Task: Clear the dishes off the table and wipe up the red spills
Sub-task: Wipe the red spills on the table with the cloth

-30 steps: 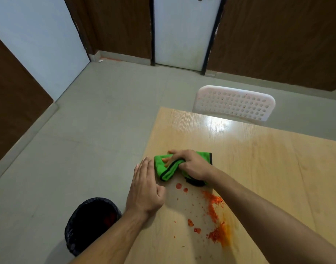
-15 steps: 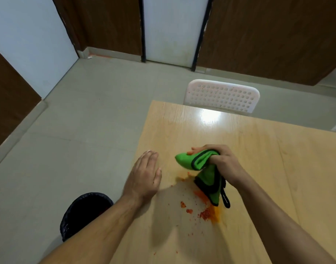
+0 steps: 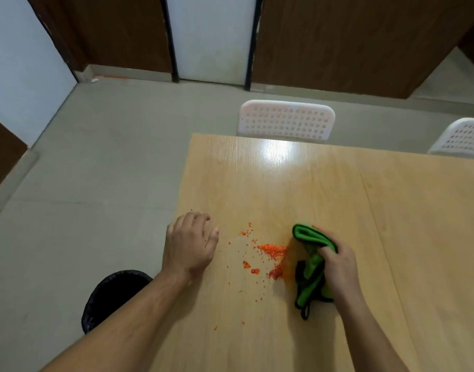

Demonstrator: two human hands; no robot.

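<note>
Two hands work here: the right hand (image 3: 338, 267) grips the green cloth (image 3: 309, 267) and should sweep toward nine o'clock, pushing red crumbs (image 3: 270, 251) to the loosely open left hand (image 3: 189, 245).

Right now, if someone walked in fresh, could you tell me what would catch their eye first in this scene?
Most likely the red spill, a scatter of orange-red crumbs and smears on the pale wooden table between the two hands. Next, the bright green cloth gripped in the right hand just right of the mess. The left hand hovers or rests at the table's left edge, with a black bin on the floor below it.
</note>
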